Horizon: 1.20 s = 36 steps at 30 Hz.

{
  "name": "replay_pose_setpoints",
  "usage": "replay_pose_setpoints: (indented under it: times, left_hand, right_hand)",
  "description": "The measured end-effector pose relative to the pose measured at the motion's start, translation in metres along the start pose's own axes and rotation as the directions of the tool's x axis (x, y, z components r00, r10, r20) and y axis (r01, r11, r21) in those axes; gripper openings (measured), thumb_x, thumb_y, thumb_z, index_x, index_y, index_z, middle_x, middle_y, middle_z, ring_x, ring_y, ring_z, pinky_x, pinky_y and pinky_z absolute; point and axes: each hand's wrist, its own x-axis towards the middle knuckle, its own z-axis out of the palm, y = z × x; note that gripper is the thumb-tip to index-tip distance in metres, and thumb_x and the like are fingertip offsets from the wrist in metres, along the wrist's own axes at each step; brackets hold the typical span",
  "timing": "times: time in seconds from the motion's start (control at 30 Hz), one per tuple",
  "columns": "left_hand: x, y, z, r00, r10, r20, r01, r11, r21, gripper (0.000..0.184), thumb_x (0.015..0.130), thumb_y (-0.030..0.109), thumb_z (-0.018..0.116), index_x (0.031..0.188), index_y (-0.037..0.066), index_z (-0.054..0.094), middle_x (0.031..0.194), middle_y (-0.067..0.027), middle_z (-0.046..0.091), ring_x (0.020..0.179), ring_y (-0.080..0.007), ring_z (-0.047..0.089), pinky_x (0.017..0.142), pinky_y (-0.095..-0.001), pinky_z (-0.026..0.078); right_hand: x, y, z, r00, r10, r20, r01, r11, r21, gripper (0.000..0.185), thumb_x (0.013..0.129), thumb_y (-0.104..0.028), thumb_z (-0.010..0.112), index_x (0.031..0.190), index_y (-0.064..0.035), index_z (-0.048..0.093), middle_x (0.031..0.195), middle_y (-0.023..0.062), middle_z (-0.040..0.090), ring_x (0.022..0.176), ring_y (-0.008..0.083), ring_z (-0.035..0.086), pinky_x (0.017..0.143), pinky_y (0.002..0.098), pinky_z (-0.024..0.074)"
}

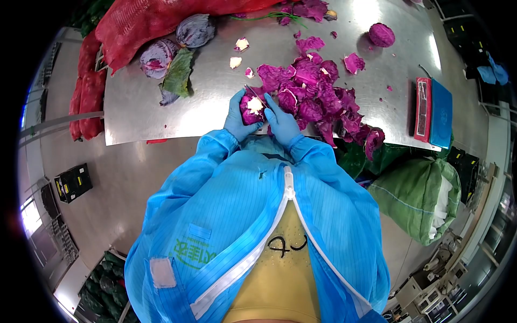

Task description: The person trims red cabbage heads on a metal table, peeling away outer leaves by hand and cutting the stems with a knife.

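Blue gloves cover both hands at the near edge of the steel table. My left hand (236,118) is wrapped round the side of a red cabbage (251,115), whose pale cut stem end faces up. My right hand (281,121) is closed on a knife (258,96); its thin blade lies across the cabbage's far right side, and the handle is mostly hidden. Just right of the hands spreads a heap of loose purple cabbage leaves (309,89). Beyond the left hand lie pale cut stem pieces (235,62).
Two dull purple cabbages (196,30) and a green outer leaf (178,72) lie at left beside a red mesh sack (140,27). A peeled cabbage (381,35) sits far right. Red and blue boxes (440,114) stand at the right edge, above a green sack (414,194).
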Motion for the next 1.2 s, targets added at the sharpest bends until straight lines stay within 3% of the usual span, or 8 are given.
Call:
replay_pose_setpoints:
  times: [0.07, 0.17, 0.27, 0.57, 0.63, 0.83, 0.9, 1.2]
  left_hand:
    - [0.000, 0.003, 0.001, 1.000, -0.011, 0.004, 0.011, 1.000, 0.024, 0.104, 0.058, 0.005, 0.081, 0.139, 0.007, 0.016, 0.132, -0.0164, 0.037, 0.121, -0.0273, 0.043, 0.102, -0.0357, 0.039]
    - [0.002, 0.004, 0.001, 0.999, -0.043, -0.008, 0.043, 0.998, 0.051, 0.105, 0.057, 0.005, 0.081, 0.139, 0.007, 0.016, 0.131, -0.0169, 0.037, 0.120, -0.0284, 0.043, 0.102, -0.0356, 0.038]
    - [0.004, 0.007, 0.002, 0.998, 0.062, -0.016, -0.055, 0.956, 0.287, 0.108, 0.055, 0.011, 0.083, 0.139, 0.005, 0.017, 0.131, -0.0182, 0.035, 0.120, -0.0314, 0.042, 0.103, -0.0362, 0.036]
    - [0.011, 0.005, 0.002, 0.998, 0.064, 0.019, -0.066, 0.923, 0.379, 0.108, 0.053, 0.013, 0.083, 0.139, 0.004, 0.018, 0.131, -0.0189, 0.033, 0.120, -0.0328, 0.040, 0.104, -0.0368, 0.034]
    - [0.012, 0.006, 0.000, 0.998, 0.039, 0.040, -0.050, 0.937, 0.347, 0.106, 0.055, 0.023, 0.082, 0.137, 0.001, 0.019, 0.132, -0.0244, 0.032, 0.122, -0.0396, 0.036, 0.105, -0.0408, 0.032]
    - [0.009, 0.003, 0.000, 0.998, 0.054, 0.025, -0.059, 0.936, 0.348, 0.105, 0.055, 0.024, 0.082, 0.137, 0.001, 0.020, 0.133, -0.0249, 0.031, 0.123, -0.0403, 0.035, 0.106, -0.0408, 0.031]
    - [0.010, 0.006, 0.002, 0.994, 0.107, 0.021, -0.107, 0.929, 0.354, 0.104, 0.056, 0.022, 0.081, 0.137, 0.002, 0.021, 0.134, -0.0245, 0.031, 0.124, -0.0401, 0.034, 0.106, -0.0405, 0.031]
    - [0.002, -0.001, 0.001, 0.976, 0.215, 0.036, -0.216, 0.926, 0.309, 0.103, 0.054, 0.012, 0.081, 0.138, 0.006, 0.022, 0.136, -0.0212, 0.030, 0.125, -0.0382, 0.034, 0.107, -0.0398, 0.030]
  right_hand:
    - [0.001, -0.005, -0.001, 0.998, -0.007, -0.061, -0.007, 0.973, -0.231, 0.052, 0.094, -0.047, 0.036, 0.142, -0.0280, 0.026, 0.086, 0.0267, 0.062, 0.081, 0.0430, 0.061, 0.077, 0.0488, 0.0471]
    - [0.011, 0.008, -0.001, 1.000, -0.004, 0.009, 0.004, 1.000, -0.014, 0.052, 0.094, -0.048, 0.034, 0.142, -0.0274, 0.028, 0.092, 0.0256, 0.062, 0.085, 0.0427, 0.061, 0.077, 0.0499, 0.0469]
    - [0.010, 0.000, -0.005, 1.000, 0.011, -0.026, -0.016, 0.976, -0.219, 0.052, 0.094, -0.049, 0.033, 0.141, -0.0264, 0.029, 0.097, 0.0260, 0.062, 0.089, 0.0425, 0.060, 0.080, 0.0495, 0.0465]
    - [0.019, 0.013, -0.006, 1.000, -0.015, -0.024, 0.012, 0.996, -0.091, 0.054, 0.094, -0.051, 0.031, 0.140, -0.0234, 0.032, 0.100, 0.0269, 0.061, 0.091, 0.0434, 0.059, 0.082, 0.0485, 0.0459]
    - [0.013, 0.002, -0.008, 0.992, -0.055, -0.113, 0.031, 0.978, -0.206, 0.051, 0.094, -0.051, 0.032, 0.138, -0.0251, 0.036, 0.088, 0.0255, 0.062, 0.083, 0.0405, 0.061, 0.077, 0.0463, 0.0477]
    - [0.009, -0.021, -0.023, 0.992, 0.127, -0.015, -0.123, 0.912, -0.393, 0.050, 0.093, -0.051, 0.035, 0.135, -0.0258, 0.041, 0.101, 0.0230, 0.062, 0.094, 0.0403, 0.059, 0.081, 0.0466, 0.0469]
    - [0.015, 0.002, -0.009, 0.975, 0.031, -0.222, -0.057, 0.992, -0.113, 0.050, 0.091, -0.053, 0.037, 0.128, -0.0209, 0.050, 0.102, 0.0215, 0.062, 0.095, 0.0398, 0.059, 0.082, 0.0467, 0.0471]
    - [0.037, 0.017, -0.004, 0.940, 0.024, -0.340, -0.012, 0.999, 0.039, 0.051, 0.086, -0.049, 0.053, 0.116, -0.0076, 0.058, 0.103, 0.0212, 0.062, 0.097, 0.0376, 0.059, 0.083, 0.0418, 0.0469]
